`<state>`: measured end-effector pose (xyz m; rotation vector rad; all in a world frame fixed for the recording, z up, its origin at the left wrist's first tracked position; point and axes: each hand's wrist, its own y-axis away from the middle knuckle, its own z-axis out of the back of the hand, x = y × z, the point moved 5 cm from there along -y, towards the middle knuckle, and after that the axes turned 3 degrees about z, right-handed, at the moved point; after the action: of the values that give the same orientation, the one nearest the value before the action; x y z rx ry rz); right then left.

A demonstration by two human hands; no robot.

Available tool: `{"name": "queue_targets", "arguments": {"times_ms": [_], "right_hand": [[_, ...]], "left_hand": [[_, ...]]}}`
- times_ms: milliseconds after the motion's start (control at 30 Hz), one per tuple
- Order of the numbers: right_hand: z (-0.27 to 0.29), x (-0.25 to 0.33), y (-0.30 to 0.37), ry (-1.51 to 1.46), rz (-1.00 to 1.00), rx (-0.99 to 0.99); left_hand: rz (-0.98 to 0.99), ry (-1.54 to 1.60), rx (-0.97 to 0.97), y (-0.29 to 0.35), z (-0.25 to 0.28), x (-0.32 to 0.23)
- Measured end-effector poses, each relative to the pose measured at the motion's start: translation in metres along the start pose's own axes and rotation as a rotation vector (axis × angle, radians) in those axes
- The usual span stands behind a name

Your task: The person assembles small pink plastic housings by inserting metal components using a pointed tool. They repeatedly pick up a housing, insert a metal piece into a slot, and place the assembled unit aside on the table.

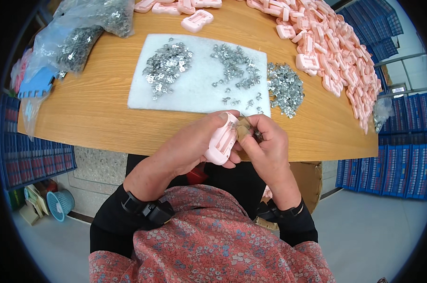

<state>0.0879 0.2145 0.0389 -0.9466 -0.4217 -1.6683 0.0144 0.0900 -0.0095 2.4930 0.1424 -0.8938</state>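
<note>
My left hand [201,134] is wrapped round a pale pink plastic casing [219,147], held tilted above the table's near edge. A long recess shows along the casing's open face. Close against its right side, my right hand [271,144] is closed, with thumb and forefinger pinched at the casing's upper end. Small metal pieces [258,136] show in the curl of its fingers, and a tan wrapping [243,128] covers a fingertip. Exactly what the pinch grips is hidden. Just beyond both hands lies a white foam mat [199,89] bearing loose metal clips [168,63].
More metal clips [285,89] are heaped right of the mat on the wooden table [176,129]. A large pile of pink casings [329,56] covers the far right. Clear plastic bags [81,40] of metal pieces stand at far left. Blue racks [388,170] flank the table.
</note>
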Motion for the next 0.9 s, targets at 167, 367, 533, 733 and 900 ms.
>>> {"name": "queue_targets", "arguments": {"times_ms": [167, 367, 533, 733, 900], "right_hand": [[-0.001, 0.014, 0.004, 0.254, 0.201, 0.010], [0.001, 0.017, 0.003, 0.228, 0.221, 0.006], [-0.001, 0.009, 0.006, 0.198, 0.188, 0.167], [0.015, 0.006, 0.001, 0.088, 0.140, 0.001], [0.008, -0.001, 0.007, 0.120, 0.038, 0.054]], "left_hand": [[-0.023, -0.002, -0.036, -0.005, 0.004, 0.005], [-0.008, 0.048, -0.015, -0.006, 0.010, 0.003], [0.037, -0.017, -0.039, -0.002, 0.007, 0.000], [0.021, 0.004, -0.016, -0.004, 0.010, 0.000], [0.019, 0.008, 0.027, -0.005, 0.012, 0.000]]}}
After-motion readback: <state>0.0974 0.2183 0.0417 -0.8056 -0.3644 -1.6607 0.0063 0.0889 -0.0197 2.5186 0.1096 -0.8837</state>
